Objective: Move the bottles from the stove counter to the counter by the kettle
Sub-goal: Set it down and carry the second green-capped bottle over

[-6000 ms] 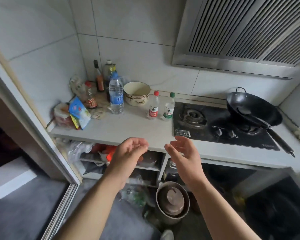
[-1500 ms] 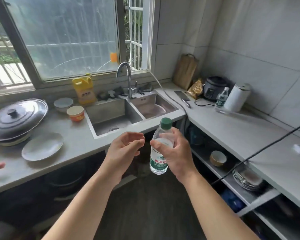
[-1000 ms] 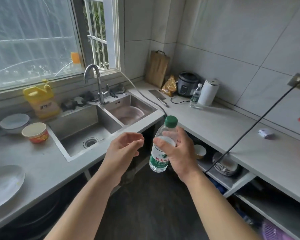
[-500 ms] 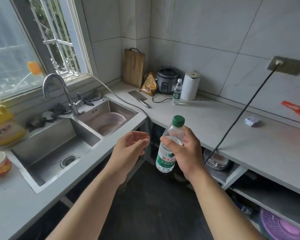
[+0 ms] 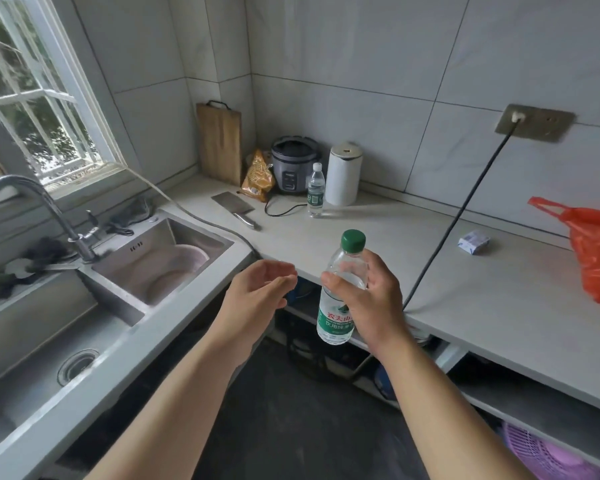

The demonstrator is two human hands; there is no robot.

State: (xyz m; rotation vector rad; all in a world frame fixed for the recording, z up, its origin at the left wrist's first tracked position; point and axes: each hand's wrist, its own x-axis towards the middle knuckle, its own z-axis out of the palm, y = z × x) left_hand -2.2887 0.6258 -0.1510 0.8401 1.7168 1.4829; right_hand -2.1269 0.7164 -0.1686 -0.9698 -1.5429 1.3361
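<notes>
Grey tiles covered the walls of the kitchen corner, and a pale counter (image 5: 499,296) ran along the right wall from the sink (image 5: 142,271). At its far end stood a white kettle (image 5: 343,174), with a clear bottle (image 5: 316,190) just beside it on its left, a dark rice cooker (image 5: 293,162) behind, an orange snack bag (image 5: 258,176) and a wooden cutting board (image 5: 219,145) leaning on the wall. A cleaver (image 5: 236,209) lay flat nearer the sink. The bottle's green label was too small to read.

The right hand (image 5: 371,299) held a second bottle (image 5: 338,299) upright in the air before the counter's edge, well short of the kettle. Its cap (image 5: 353,240) was green, and its green label bore white Chinese characters, partly hidden by the palm. The thumb and fingers (image 5: 378,261) were clamped around the clear upper body.

The left hand (image 5: 257,292) hovered beside it, empty, palm turned inward, fingers loosely curled and slightly apart, touching nothing.

A black cable (image 5: 465,209) ran from a wall socket (image 5: 534,123) down across the counter. An orange plastic bag (image 5: 596,251) and a small white packet (image 5: 473,240) rested farther right.
</notes>
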